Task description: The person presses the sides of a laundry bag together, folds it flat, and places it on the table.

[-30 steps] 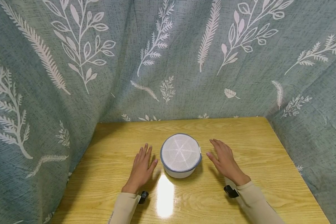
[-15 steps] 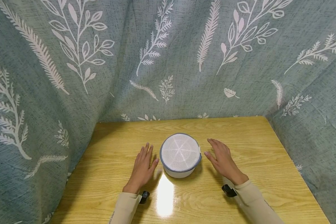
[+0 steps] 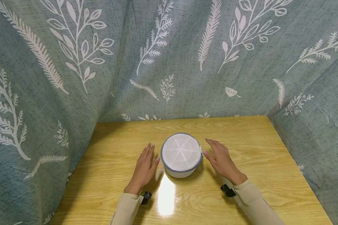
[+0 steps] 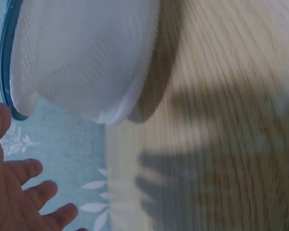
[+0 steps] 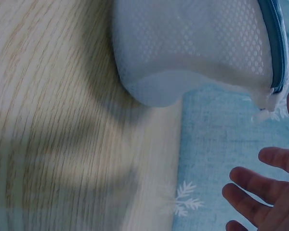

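A round white mesh laundry bag [image 3: 181, 152] with a blue zipped rim stands on the wooden table, its ribbed mesh top facing up. To its left my left hand [image 3: 143, 168] hovers with fingers spread, a small gap from the bag. On the other side my right hand [image 3: 221, 159] is held with extended fingers, its thumb tip close to the rim near a small white tab. In the left wrist view the mesh bag [image 4: 91, 53] shows its soft side wall, beside the thumb. The right wrist view shows the bag [image 5: 192, 48] with its blue zip edge. Neither hand holds anything.
The wooden table [image 3: 115, 140] reaches back to a blue-green curtain [image 3: 186, 93] with white leaf prints, which also hangs along the left and right sides. A bright light reflection lies on the tabletop in front of the bag.
My right hand has moved left, closer to the bag's rim. My left hand has shifted very slightly toward the bag. The bag has stayed in place.
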Demonstrator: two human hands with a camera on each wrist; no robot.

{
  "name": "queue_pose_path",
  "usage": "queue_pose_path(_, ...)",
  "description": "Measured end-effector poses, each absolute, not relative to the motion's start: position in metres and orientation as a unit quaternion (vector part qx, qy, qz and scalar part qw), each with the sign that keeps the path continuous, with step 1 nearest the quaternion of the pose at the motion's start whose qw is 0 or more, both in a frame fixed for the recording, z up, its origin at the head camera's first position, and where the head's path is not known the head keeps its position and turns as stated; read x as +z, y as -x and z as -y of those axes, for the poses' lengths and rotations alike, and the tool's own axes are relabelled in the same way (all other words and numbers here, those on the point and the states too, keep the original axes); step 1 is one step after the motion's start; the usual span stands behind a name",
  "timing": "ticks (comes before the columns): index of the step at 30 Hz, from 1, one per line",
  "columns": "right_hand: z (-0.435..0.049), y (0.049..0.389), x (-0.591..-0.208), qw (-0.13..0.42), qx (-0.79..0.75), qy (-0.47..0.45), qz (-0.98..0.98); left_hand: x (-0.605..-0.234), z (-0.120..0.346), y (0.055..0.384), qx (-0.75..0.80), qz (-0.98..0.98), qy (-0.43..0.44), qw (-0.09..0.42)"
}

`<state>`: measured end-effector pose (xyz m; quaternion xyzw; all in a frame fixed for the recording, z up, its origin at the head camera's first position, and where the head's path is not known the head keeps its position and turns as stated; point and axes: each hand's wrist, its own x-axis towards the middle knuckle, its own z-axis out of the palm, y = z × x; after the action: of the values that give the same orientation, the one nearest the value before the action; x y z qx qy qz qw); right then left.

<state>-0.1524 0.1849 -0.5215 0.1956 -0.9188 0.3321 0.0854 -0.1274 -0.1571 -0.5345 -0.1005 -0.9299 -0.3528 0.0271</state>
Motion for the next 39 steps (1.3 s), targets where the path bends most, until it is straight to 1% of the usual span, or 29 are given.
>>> queue_pose_path(9, -0.177, 0.151, -0.517, 0.085, 0.361, -0.198, 0.907, -0.533, 0.148, 0.127, -0.434, 0.895, 0.098, 0.044)
queue_pose_path(16, -0.172, 0.150, -0.513, 0.060, 0.389, -0.188, 0.900, -0.530, 0.140, 0.127, -0.499, 0.863, 0.080, 0.025)
queue_pose_path(18, -0.170, 0.149, -0.512, 0.060, 0.392, -0.186, 0.899, -0.531, 0.138, 0.128, -0.509, 0.857, 0.078, 0.023)
queue_pose_path(23, -0.167, 0.150, -0.510, 0.059, 0.403, -0.178, 0.896, -0.527, 0.134, 0.129, -0.520, 0.850, 0.077, 0.030)
queue_pose_path(27, -0.165, 0.151, -0.509, 0.047, 0.428, -0.168, 0.887, -0.524, 0.130, 0.130, -0.532, 0.843, 0.070, 0.035)
queue_pose_path(39, -0.157, 0.150, -0.505, 0.021, 0.485, -0.142, 0.862, -0.522, 0.123, 0.131, -0.595, 0.803, 0.013, 0.034)
